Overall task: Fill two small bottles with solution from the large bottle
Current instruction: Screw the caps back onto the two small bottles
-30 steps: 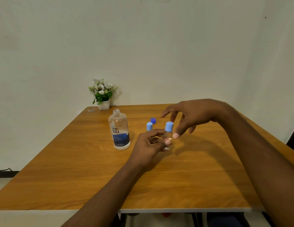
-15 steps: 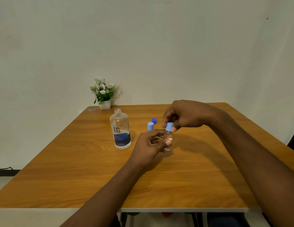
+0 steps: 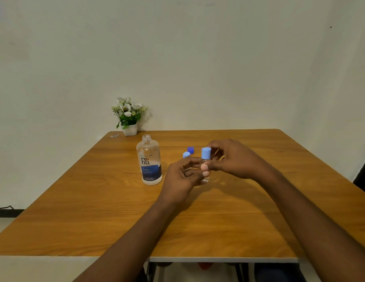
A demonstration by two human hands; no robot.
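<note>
My left hand (image 3: 183, 178) is gripping a small clear bottle (image 3: 205, 179) upright; my right hand (image 3: 235, 159) is pinching its light-blue cap (image 3: 206, 153).

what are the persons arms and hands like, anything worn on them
Both are bare. The left hand and right hand show no gloves, rings or bands. The left forearm and right forearm show no sleeve, watch or bracelet, right down to the picture's lower edge. The nails that show are short and unpainted.
</note>
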